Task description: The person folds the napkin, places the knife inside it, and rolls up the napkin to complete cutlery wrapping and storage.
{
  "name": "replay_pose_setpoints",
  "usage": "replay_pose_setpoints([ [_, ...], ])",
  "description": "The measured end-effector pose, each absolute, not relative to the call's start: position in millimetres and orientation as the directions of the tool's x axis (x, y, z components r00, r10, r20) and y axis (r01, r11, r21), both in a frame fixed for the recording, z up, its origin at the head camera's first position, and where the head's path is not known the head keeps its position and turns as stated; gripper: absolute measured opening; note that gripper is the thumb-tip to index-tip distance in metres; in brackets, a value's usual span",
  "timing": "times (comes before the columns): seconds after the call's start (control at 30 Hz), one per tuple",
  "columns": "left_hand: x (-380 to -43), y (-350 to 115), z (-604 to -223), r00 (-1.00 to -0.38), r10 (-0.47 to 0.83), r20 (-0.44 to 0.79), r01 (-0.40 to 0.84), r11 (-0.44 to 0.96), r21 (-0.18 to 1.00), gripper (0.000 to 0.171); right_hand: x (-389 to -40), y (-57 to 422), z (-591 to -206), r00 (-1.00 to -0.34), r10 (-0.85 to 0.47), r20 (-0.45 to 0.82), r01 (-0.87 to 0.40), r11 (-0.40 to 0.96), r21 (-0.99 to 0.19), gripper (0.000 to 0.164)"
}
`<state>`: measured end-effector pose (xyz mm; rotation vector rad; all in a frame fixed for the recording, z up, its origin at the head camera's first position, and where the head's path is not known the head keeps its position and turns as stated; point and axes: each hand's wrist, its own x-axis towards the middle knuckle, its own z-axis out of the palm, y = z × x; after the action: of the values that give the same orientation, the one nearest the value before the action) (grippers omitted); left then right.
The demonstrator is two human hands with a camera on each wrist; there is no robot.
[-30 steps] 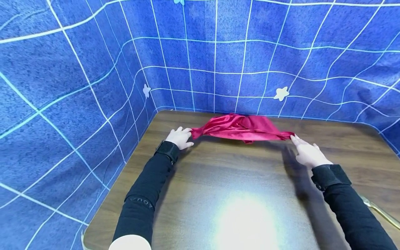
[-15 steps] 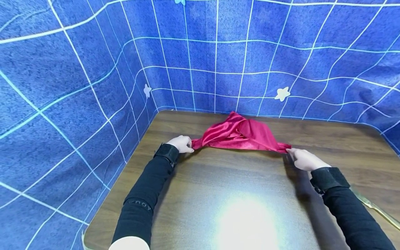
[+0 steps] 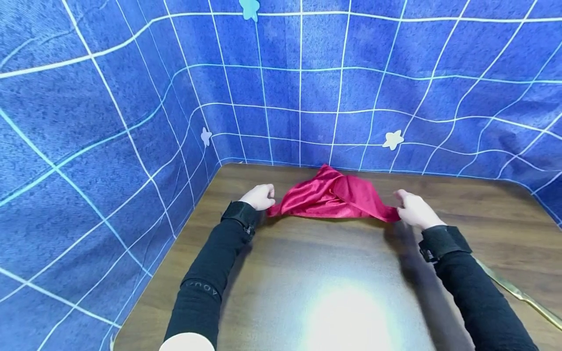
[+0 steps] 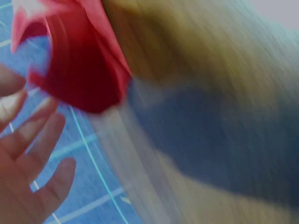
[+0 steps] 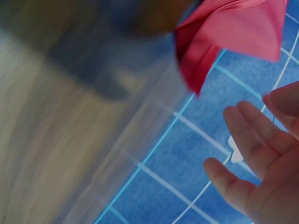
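A shiny crimson cloth lies bunched on the wooden table near its back edge, peaked in the middle and tapering to a narrow end on each side. My left hand is just above the left end; in the left wrist view its fingers are spread and loosely bent beside the fabric, holding nothing. At the opposite end, my right hand hovers by the tip. The right wrist view has relaxed, parted fingers with a gap between them and the red cloth.
A gold-handled utensil lies on the table at the right, partly hidden behind my right forearm. Blue gridded fabric with star shapes hangs behind and left of the wooden table. A white rounded shape overlaps my left sleeve at the bottom.
Both hands first drew the stretched cloth toward me and lowered it to the table. Since then they have let go of its ends and lifted slightly. The head view has tilted up a little.
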<state>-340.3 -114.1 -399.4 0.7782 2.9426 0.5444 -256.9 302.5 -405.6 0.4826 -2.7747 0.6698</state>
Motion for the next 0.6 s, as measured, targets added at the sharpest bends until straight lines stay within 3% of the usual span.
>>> replay_pose_setpoints([
  [0.1,-343,-96,-401,-0.871,0.482,0.093,0.481,0.8,0.357,0.019,-270,292,-403,-0.926,-0.276,0.256,-0.366,0.823,-0.435,0.046],
  [0.3,-345,-59,-410,-0.868,0.484,0.113,0.489,0.791,0.368,0.03,-284,269,-412,-0.893,-0.333,0.301,-0.444,0.756,-0.48,0.047],
  [0.37,-372,-54,-444,-0.833,0.526,0.174,0.552,0.762,0.338,0.028,-286,263,-416,-0.882,-0.371,0.29,-0.47,0.732,-0.493,0.045],
  [0.53,-448,-47,-531,-0.792,0.587,0.167,0.611,0.755,0.238,0.017,-288,253,-420,-0.877,-0.435,0.205,-0.478,0.743,-0.469,0.041],
  [0.6,-448,-44,-532,-0.794,0.59,0.144,0.607,0.77,0.196,0.013,-288,252,-419,-0.879,-0.438,0.187,-0.474,0.761,-0.443,0.042],
])
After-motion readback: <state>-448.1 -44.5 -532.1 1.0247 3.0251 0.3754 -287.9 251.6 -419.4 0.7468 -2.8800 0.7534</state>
